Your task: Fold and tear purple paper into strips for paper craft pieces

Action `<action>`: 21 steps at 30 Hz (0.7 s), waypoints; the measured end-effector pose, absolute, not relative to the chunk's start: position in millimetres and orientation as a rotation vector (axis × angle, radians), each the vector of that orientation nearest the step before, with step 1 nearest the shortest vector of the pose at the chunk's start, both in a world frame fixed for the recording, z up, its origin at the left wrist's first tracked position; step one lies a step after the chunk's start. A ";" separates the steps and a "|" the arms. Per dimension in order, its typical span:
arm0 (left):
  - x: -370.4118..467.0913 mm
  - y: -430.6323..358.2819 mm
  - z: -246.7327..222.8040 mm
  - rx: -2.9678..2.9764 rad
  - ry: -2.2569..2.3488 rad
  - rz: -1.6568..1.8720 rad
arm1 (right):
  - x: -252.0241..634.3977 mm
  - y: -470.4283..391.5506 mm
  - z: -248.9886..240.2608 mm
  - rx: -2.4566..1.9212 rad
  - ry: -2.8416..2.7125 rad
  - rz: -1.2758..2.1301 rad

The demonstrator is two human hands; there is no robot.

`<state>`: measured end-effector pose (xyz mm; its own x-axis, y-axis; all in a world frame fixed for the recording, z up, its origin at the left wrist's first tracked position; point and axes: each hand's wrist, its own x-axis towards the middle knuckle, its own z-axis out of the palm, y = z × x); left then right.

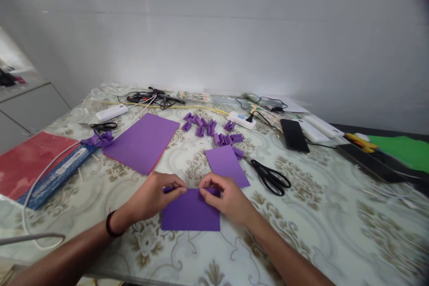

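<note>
A sheet of purple paper (191, 214) lies in front of me, its far edge pinched by both hands. My left hand (156, 194) grips that edge near the left, thumb against fingers. Close beside it, my right hand (224, 196) pinches the same edge toward the right. The far edge looks turned up or folded, though my fingers partly cover it. Just beyond my right hand rests another piece of purple paper (228, 165). Black-handled scissors (270, 178) lie to the right, their blades partly under or behind that paper.
Several small folded purple paper pieces (209, 128) sit farther back. A large purple sheet (144, 143) lies left of them, near a red pack (30, 161) and more scissors (103, 126). A power strip (241, 119), a phone (295, 135) and green paper (402, 149) lie toward the right.
</note>
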<state>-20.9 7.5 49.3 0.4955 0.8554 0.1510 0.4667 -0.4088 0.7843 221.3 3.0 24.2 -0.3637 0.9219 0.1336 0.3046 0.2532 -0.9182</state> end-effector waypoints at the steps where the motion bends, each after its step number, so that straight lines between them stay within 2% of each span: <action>1: -19.8 7.2 48.4 2.063 1.070 0.725 | 219.7 2.3 24.6 -1.109 -1.825 1.108; 14: -20.5 4.0 55.4 2.123 1.015 0.757 | 222.4 -0.1 28.6 -1.085 -1.761 1.218; 21: -41.8 18.2 63.0 2.104 1.144 0.866 | 244.1 10.7 34.1 -1.132 -1.640 1.140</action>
<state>-41.8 18.2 63.0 0.4201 0.8689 0.2618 0.4878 -0.4596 0.7422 244.1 10.7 34.1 -0.2592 0.9574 0.1272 0.2142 0.1854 -0.9590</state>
